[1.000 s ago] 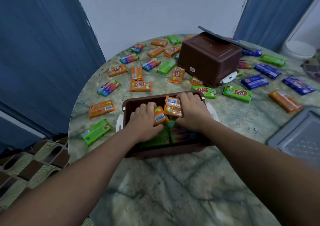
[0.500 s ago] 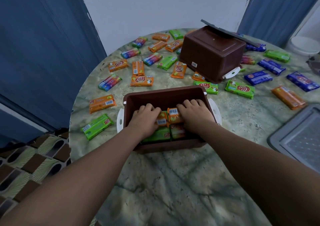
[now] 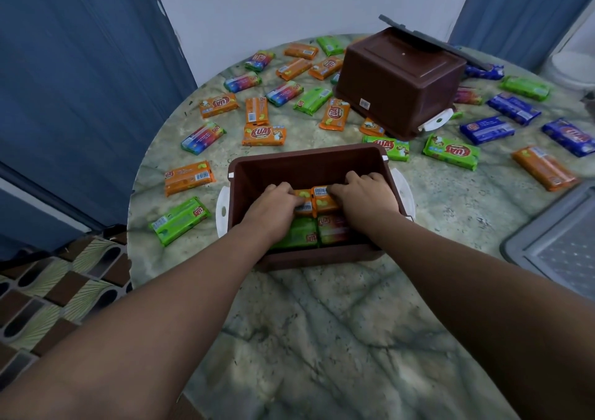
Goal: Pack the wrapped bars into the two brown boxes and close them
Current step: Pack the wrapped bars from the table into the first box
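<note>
Brown plastic, the near box (image 3: 309,165) sits open on the bench (image 3: 322,323), both hands inside. The left hand (image 3: 273,208) curls its fingers (image 3: 291,194) round one orange bar (image 3: 304,202); the right hand (image 3: 367,199) grips the orange bar beside it (image 3: 325,200). Below the fingers lie green bars (image 3: 297,234). Beyond the fingers loose bars (image 3: 264,134) surround an upturned second box (image 3: 399,78).

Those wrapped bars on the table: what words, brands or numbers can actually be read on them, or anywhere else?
"KUAT": orange bar beyond the open box.
"KUAT": green bar, upside down.
"KUAT": green bar behind the box's far rim.
Barcodes, blue wrappers' small print, upturned brown box's white sticker: too small to read.
</note>
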Available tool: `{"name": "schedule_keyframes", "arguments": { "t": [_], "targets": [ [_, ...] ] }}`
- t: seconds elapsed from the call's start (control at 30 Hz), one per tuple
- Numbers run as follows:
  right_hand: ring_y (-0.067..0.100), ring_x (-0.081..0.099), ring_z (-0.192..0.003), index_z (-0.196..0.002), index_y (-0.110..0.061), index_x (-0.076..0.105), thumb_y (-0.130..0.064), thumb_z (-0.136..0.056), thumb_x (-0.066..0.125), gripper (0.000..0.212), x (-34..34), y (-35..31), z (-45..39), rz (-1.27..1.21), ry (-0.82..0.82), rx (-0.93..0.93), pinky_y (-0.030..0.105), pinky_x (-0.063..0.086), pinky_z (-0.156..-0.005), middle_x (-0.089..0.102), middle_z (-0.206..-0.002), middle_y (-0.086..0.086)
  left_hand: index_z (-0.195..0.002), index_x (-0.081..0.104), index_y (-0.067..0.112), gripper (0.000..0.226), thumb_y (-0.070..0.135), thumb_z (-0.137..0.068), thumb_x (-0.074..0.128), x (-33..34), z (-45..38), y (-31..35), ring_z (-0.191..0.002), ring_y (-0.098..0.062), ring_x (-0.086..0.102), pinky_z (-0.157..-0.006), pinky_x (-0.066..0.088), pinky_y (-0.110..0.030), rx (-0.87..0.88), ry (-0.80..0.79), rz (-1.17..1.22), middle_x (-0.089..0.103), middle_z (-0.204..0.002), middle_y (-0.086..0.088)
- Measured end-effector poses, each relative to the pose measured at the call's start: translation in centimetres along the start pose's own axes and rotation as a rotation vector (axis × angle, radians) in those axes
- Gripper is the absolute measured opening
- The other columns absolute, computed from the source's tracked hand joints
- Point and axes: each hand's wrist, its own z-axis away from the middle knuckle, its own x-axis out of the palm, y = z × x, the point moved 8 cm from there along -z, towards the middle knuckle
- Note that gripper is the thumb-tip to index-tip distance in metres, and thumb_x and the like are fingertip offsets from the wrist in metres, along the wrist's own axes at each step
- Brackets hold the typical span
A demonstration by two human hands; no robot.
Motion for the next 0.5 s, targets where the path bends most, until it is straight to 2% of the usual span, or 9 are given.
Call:
{"name": "schedule_keyframes", "arguments": {
  "t": [0.1, 0.17, 0.23, 0.3, 0.33, 0.4, 0.5],
  "targets": [
    [0.03, 0.061, -0.108, -0.137, -0.03, 0.056, -0.029, -0.099, 0.054, 0.038, -0.3, -0.1, 0.2, -0.036, 0.018, -0.003, 0.044, 0.038, -0.104, 0.057, -0.12, 0.007, -0.141, 0.057, 0.025, 0.043, 0.021, -0.098, 0.057, -0.1, 0.4, 0.2, -0.117, -0.029, 0.047, -0.1, 0.044, -0.041, -0.013, -0.041, -0.014, 0.05, -0.13, -0.004],
    [0.031, 0.058, -0.106, -0.134, -0.025, 0.06, -0.034, -0.097, 0.056, 0.038, -1.2, 0.1, 0.5, -0.157, 0.109, 0.013, 0.044, 0.043, -0.098, 0.058, -0.118, 0.007, -0.138, 0.057, 0.023, 0.043, 0.031, -0.095, 0.062, -1.0, 1.0, 0.4, -0.117, -0.027, 0.049, -0.095, 0.049, -0.042, -0.026, -0.009, 0.002, 0.051, -0.126, -0.004],
    [0.033, 0.055, -0.102, -0.127, -0.019, 0.064, -0.035, -0.094, 0.061, 0.037, -3.1, 0.7, 1.0, -0.285, 0.293, 0.046, 0.046, 0.049, -0.086, 0.058, -0.112, 0.009, -0.131, 0.058, 0.021, 0.039, 0.036, -0.095, 0.061, -3.5, 2.0, 0.2, -0.113, -0.025, 0.049, -0.085, 0.053, -0.042, -0.052, 0.176, 0.019, 0.052, -0.119, -0.003],
    [0.034, 0.051, -0.098, -0.118, -0.015, 0.064, -0.034, -0.091, 0.064, 0.033, -5.0, 2.0, 1.7, -0.295, 0.486, 0.126, 0.046, 0.048, -0.078, 0.057, -0.108, 0.01, -0.127, 0.058, 0.02, 0.038, 0.035, -0.094, 0.063, -6.3, 3.3, -0.7, -0.109, -0.027, 0.048, -0.084, 0.051, -0.041, -0.103, 0.399, -0.064, 0.054, -0.116, -0.005],
    [0.034, 0.05, -0.099, -0.119, -0.014, 0.062, -0.034, -0.09, 0.066, 0.035, -5.6, 2.7, 2.0, -0.265, 0.517, 0.186, 0.045, 0.047, -0.079, 0.055, -0.11, 0.012, -0.127, 0.057, 0.018, 0.04, 0.035, -0.092, 0.065, -7.4, 3.8, -1.4, -0.108, -0.028, 0.048, -0.085, 0.049, -0.04, -0.154, 0.474, -0.131, 0.054, -0.116, -0.007],
    [0.036, 0.047, -0.109, -0.133, -0.015, 0.052, -0.034, -0.088, 0.068, 0.052, -5.6, 4.1, 1.9, -0.21, 0.438, 0.33, 0.047, 0.045, -0.086, 0.048, -0.123, 0.015, -0.129, 0.052, 0.015, 0.048, 0.038, -0.09, 0.068, -8.5, 4.3, -3.4, -0.108, -0.03, 0.047, -0.087, 0.044, -0.039, -0.317, 0.508, -0.218, 0.053, -0.118, -0.012],
    [0.041, 0.041, -0.127, -0.158, -0.025, 0.019, -0.023, -0.091, 0.065, 0.081, -3.4, 5.7, 1.4, -0.274, 0.159, 0.462, 0.048, 0.044, -0.096, 0.031, -0.149, 0.02, -0.135, 0.041, 0.011, 0.061, 0.043, -0.091, 0.067, -7.3, 4.1, -6.1, -0.117, -0.035, 0.044, -0.091, 0.043, -0.042, -0.53, 0.359, -0.129, 0.046, -0.13, -0.019]
  ]
}}
